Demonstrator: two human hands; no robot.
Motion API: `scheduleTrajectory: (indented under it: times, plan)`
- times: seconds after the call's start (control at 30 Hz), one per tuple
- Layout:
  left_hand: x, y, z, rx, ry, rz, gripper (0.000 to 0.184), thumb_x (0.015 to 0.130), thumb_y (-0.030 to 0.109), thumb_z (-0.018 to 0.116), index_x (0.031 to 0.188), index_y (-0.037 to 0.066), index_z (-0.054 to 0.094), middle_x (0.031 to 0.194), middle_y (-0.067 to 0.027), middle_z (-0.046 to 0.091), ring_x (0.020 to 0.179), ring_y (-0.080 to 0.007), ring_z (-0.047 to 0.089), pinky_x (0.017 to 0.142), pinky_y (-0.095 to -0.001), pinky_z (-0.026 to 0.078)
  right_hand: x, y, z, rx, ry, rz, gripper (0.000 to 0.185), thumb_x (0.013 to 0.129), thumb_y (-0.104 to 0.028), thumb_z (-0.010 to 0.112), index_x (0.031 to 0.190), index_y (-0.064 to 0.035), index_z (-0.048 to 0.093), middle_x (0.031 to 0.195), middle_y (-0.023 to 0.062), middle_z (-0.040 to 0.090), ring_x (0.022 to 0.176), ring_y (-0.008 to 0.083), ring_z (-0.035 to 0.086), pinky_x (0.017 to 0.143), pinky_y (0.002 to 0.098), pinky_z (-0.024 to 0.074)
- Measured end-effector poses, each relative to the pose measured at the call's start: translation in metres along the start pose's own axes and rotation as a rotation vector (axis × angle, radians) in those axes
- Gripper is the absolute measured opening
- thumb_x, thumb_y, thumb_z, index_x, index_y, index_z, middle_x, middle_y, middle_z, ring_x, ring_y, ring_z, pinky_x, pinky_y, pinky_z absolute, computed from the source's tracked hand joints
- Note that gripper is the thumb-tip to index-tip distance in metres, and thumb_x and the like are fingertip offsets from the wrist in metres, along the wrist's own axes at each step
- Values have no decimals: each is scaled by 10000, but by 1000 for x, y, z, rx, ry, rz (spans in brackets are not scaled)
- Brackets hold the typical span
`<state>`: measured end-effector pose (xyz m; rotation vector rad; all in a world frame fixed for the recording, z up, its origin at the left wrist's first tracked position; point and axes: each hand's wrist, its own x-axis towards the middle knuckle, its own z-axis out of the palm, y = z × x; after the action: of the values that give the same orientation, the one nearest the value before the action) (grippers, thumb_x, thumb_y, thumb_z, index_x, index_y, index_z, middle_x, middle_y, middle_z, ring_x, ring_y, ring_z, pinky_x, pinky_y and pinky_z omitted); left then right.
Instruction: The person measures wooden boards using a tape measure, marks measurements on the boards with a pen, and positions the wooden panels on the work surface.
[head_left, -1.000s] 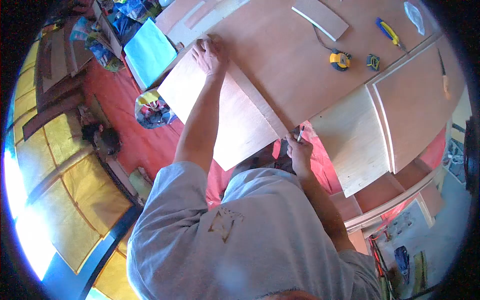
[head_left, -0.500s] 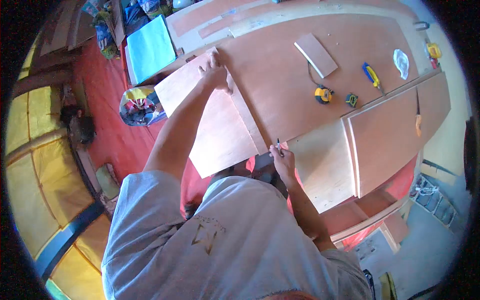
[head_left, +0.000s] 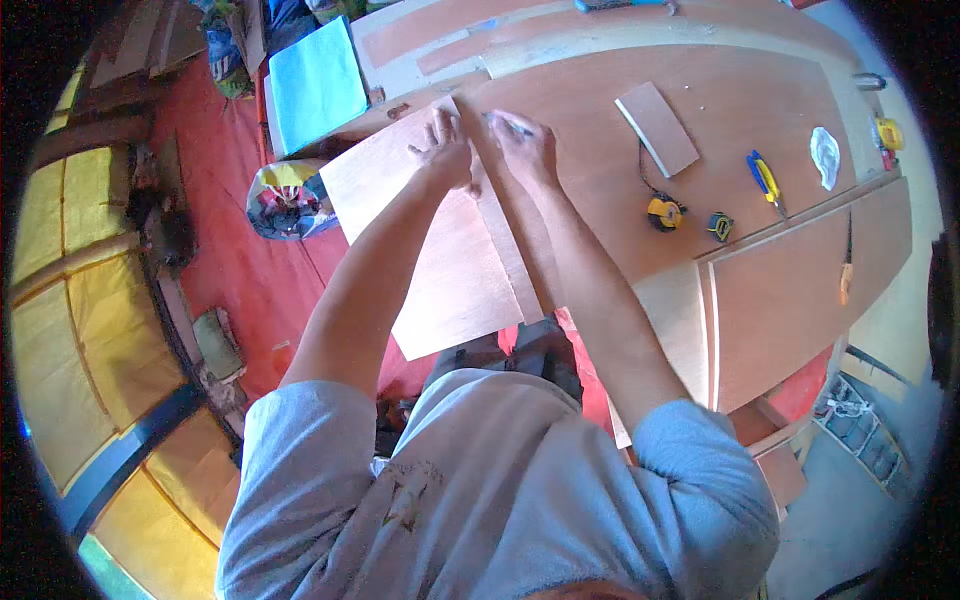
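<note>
My left hand [head_left: 443,152] lies with spread fingers on a pale plywood panel [head_left: 430,270], near its far end. Under that hand a narrow wooden strip [head_left: 505,245] runs along the panel's right edge. Just to the right, my right hand [head_left: 527,152] pinches a pen [head_left: 515,127] over the large brown plywood sheet [head_left: 590,220], close to the strip's far end. The pen's tip is too small to make out.
On the brown sheet lie a small wood block [head_left: 660,130], a yellow tape measure [head_left: 664,212], a smaller tape measure [head_left: 719,227], yellow-blue pliers [head_left: 766,180] and a crumpled white piece [head_left: 824,158]. A light blue sheet [head_left: 318,85] sits at the back left.
My right hand has moved with the pen from the near end of the strip to its far end. My left hand remains on the panel, its fingers more spread.
</note>
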<state>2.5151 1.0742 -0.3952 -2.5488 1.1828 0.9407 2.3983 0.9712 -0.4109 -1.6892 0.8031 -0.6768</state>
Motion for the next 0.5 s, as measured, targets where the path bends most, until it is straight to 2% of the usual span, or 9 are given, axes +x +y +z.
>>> scheduleTrajectory:
  times: [0.1,0.17,0.2,0.23,0.3,0.37,0.4,0.47,0.5]
  plan:
    - [0,2,-3,-9,-3,22,1519,579,362,1020,1660,11,12,1709,-309,-101,1562,-559,65,1094,-859,234,37,10,33,-49,-46,-62,333,984,-318,696,1144,-40,782,1005,162,794,949,200,775,841,330,588]
    - [7,2,4,76,27,0,1638,504,470,1031,1627,-52,-41,1698,-334,-79,1552,-558,135,1093,-836,294,51,13,50,-138,-58,-34,337,974,-346,698,1150,-73,788,1027,153,794,963,226,774,857,347,588]
    - [6,1,4,104,41,17,1634,504,492,1028,1617,-76,-24,1691,-355,-58,1541,-560,179,1082,-837,316,58,16,56,-232,-64,-22,342,964,-373,700,1156,-106,793,1048,144,793,977,251,774,873,365,588]
    - [4,2,-1,99,29,11,1634,504,492,1028,1617,-76,-24,1691,-355,-58,1541,-560,179,1082,-837,316,62,19,59,-232,-76,-13,342,964,-373,700,1156,-106,793,1048,144,793,977,251,774,873,365,588]
    - [1,2,-4,34,14,37,1524,577,414,1017,1650,-22,29,1687,-360,-86,1559,-561,60,1101,-855,238,61,28,62,-231,-128,-4,292,934,-379,678,1078,-165,814,1001,142,781,920,354,765,829,441,598]
    - [7,-3,4,118,-2,87,1521,602,506,985,1649,-15,12,1694,-348,-54,1550,-573,63,1040,-904,244,54,40,64,-269,-116,38,287,926,-402,676,1045,-187,823,986,129,783,891,351,766,811,436,602]
    - [9,-7,11,100,50,93,1522,594,541,976,1651,-8,29,1696,-342,-45,1547,-577,81,1031,-911,244,47,50,61,-210,-75,-57,298,920,-413,669,1019,-177,823,960,124,783,878,339,769,807,435,601]
    - [18,-12,20,50,88,79,1578,531,483,1020,1649,-12,22,1694,-351,-47,1546,-566,142,1083,-871,240,14,30,35,-253,-103,-6,263,914,-373,681,993,-165,821,920,136,776,856,329,769,780,425,598]
    - [23,-12,18,-50,28,37,1569,570,464,1017,1639,-34,-19,1689,-348,-111,1535,-613,55,1115,-839,231,1,28,23,-256,-106,-20,246,911,-355,692,976,-155,819,905,137,773,845,328,768,763,424,596]
